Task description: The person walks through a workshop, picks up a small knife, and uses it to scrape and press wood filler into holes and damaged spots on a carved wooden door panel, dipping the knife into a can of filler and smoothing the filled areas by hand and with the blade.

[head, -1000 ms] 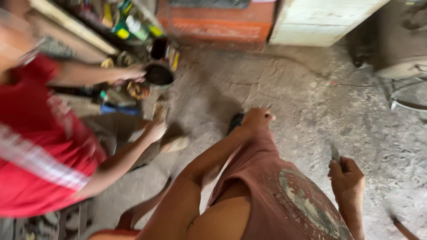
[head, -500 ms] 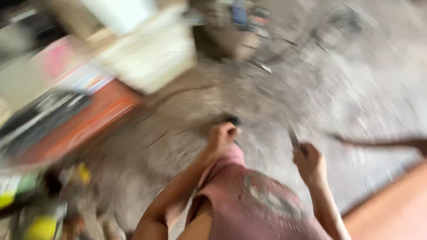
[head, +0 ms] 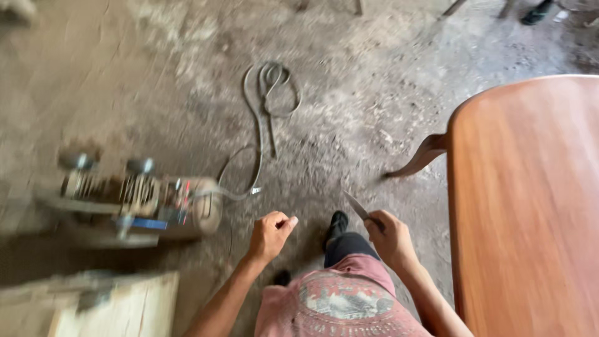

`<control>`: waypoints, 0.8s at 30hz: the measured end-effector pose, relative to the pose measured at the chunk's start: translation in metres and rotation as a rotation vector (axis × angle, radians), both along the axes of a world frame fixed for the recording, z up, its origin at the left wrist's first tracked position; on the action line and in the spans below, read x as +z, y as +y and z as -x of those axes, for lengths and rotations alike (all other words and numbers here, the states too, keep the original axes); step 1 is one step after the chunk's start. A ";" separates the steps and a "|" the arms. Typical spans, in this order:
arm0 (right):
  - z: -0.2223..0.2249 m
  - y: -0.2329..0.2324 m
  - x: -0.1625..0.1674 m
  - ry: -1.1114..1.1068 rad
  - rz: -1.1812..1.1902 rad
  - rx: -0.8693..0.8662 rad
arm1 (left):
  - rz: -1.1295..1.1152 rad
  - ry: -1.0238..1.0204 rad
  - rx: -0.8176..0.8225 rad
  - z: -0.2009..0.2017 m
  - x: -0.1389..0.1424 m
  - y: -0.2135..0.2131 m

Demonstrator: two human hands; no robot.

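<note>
The knife (head: 358,208) sits in the right hand (head: 392,239), its narrow bare blade pointing up and to about eleven o'clock, away from the body and over the dusty concrete floor (head: 156,81). The right hand's grip is closed tight around the handle. The left hand (head: 270,234) is curled into a loose fist that holds nothing, just beside the person's dark shoe (head: 337,223), which is stepped forward between the two hands.

The main risk appears to be the exposed blade carried while the person is on their feet: it lies close to the raised knee and not far from the left hand, so a stumble or a quick swing of the arm could bring the edge against leg or fingers. The likeliest cause of a stumble looks to be the grey cable (head: 265,106), which loops on the floor at twelve o'clock and trails down toward the small motor-like machine (head: 140,196) at nine o'clock; a foot could catch in a loop. The reddish wooden tabletop (head: 530,206) stands close at three o'clock, with its curved leg (head: 419,157) jutting out toward the walking line, so the right elbow or shin could knock it and jolt the knife. The view is blurred, so finer detail of the machine cannot be told.
</note>
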State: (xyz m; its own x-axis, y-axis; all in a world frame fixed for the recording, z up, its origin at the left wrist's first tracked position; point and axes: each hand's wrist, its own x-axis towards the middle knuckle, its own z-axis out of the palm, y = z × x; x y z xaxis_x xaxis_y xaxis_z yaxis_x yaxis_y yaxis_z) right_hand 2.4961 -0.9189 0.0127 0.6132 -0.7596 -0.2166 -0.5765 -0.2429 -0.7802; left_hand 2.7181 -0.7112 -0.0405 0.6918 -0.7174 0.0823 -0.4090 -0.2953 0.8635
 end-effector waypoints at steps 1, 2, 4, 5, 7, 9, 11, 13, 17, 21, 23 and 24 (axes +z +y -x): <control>-0.003 -0.024 -0.007 -0.011 -0.014 -0.054 | -0.040 -0.013 -0.032 -0.011 0.004 -0.029; -0.011 -0.051 -0.018 -0.020 -0.027 -0.102 | -0.020 -0.025 -0.044 -0.026 0.003 -0.062; -0.018 -0.104 -0.039 -0.011 -0.026 -0.141 | 0.008 -0.032 -0.058 -0.039 0.001 -0.120; -0.026 -0.131 -0.049 -0.009 -0.028 -0.161 | 0.007 -0.014 -0.047 -0.046 0.002 -0.145; -0.048 -0.194 -0.063 0.014 -0.045 -0.184 | 0.033 -0.009 -0.033 -0.068 0.006 -0.202; -0.050 -0.238 -0.065 0.057 -0.059 -0.164 | -0.006 0.044 0.011 -0.078 0.011 -0.241; -0.076 -0.301 -0.060 0.021 0.011 -0.107 | -0.030 0.047 0.044 -0.110 0.012 -0.296; -0.101 -0.357 -0.049 -0.005 0.113 -0.050 | -0.113 0.046 0.054 -0.131 0.011 -0.326; -0.150 -0.451 -0.036 -0.007 0.234 -0.079 | -0.065 0.092 0.052 -0.190 -0.018 -0.395; -0.204 -0.529 -0.047 -0.020 0.172 -0.180 | -0.162 0.150 0.100 -0.253 -0.060 -0.473; -0.231 -0.564 -0.058 -0.011 0.156 -0.232 | -0.156 0.116 0.082 -0.295 -0.078 -0.528; -0.243 -0.583 -0.063 0.038 0.146 -0.251 | -0.143 0.091 0.059 -0.318 -0.085 -0.560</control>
